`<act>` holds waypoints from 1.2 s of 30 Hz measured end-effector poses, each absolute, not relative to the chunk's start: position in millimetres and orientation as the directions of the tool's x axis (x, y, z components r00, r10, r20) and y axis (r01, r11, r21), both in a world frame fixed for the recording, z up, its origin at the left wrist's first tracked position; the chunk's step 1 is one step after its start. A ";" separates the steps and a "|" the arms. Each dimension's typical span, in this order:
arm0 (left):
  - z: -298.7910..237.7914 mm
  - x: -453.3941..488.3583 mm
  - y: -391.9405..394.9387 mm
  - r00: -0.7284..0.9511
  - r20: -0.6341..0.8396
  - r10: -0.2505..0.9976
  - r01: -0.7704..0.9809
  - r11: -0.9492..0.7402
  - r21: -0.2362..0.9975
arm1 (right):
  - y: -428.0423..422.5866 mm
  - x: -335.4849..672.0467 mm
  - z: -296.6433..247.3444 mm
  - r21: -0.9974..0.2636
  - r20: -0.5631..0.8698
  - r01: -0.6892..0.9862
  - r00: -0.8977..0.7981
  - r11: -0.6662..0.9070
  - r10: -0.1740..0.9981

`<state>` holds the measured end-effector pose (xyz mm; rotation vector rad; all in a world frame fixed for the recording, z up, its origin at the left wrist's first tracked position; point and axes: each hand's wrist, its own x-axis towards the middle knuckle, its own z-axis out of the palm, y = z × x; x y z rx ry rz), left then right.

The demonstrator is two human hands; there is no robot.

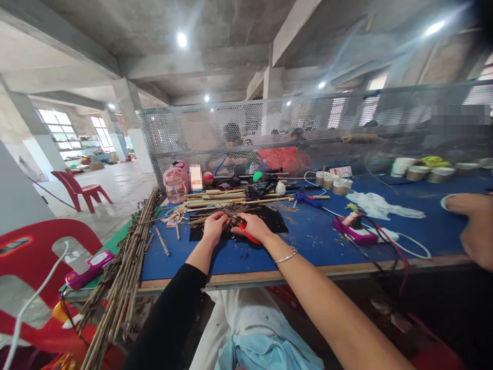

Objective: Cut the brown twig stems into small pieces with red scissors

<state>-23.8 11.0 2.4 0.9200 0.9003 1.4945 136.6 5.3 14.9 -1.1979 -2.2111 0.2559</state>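
Left grip (216,227) appears to pinch thin, brittle-looking twigs (198,219), seemingly steadying them beside the red-handled cutters (249,235), whose handles the right grip (252,226) encloses. The twigs lie over flat black cloth (278,222), which probably catches fragments, on the smooth blue counter (308,257), near straight, pale sticks (215,204).

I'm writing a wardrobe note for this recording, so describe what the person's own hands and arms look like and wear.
The left hand and right hand are both ungloved. A plain, close-fitting black fabric sleeve covers the left arm, ending partway down the forearm. The right forearm is bare apart from a thin, silver-coloured, rounded bangle. Any rings are too small to tell.
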 end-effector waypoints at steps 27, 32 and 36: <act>1.3 -23.8 12.6 -0.172 0.090 0.981 -0.447 -0.159 0.880 | 8.4 135.7 12.3 -0.408 0.437 0.671 -0.452 0.619 0.778; -0.4 -24.6 13.1 -0.197 0.168 0.966 -0.383 -0.234 0.894 | 9.1 137.0 12.7 -0.408 0.401 0.711 -0.424 0.573 0.812; -0.3 -25.9 13.8 -0.218 0.180 0.959 -0.346 -0.248 0.905 | 8.1 138.1 12.7 -0.438 0.379 0.710 -0.410 0.551 0.830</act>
